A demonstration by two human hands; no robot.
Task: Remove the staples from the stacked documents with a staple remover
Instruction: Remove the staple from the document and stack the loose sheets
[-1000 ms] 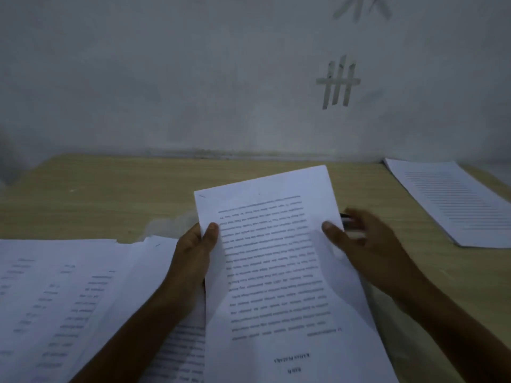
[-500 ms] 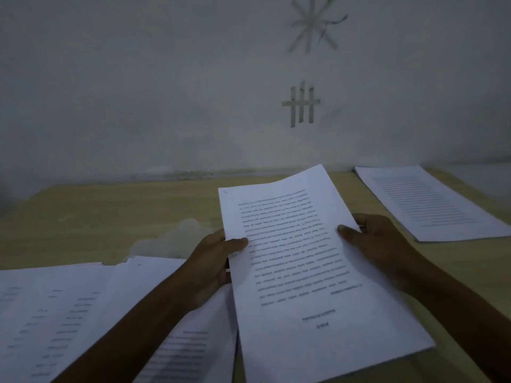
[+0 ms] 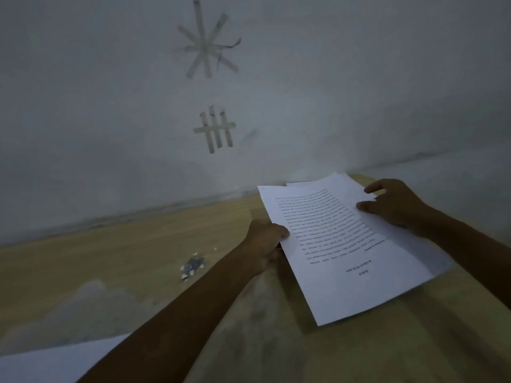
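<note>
Two hands hold the document low over the table near its far right corner: the left hand pinches one long side and the right hand grips the other, keeping the pages flat, probably to lay them on the sheets beneath; no staple remover shows

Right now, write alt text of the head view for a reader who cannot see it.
A left hand and a right hand hold a printed document by its side edges over a wooden table in dim light. Small shiny scraps lie on the table to its left.
</note>
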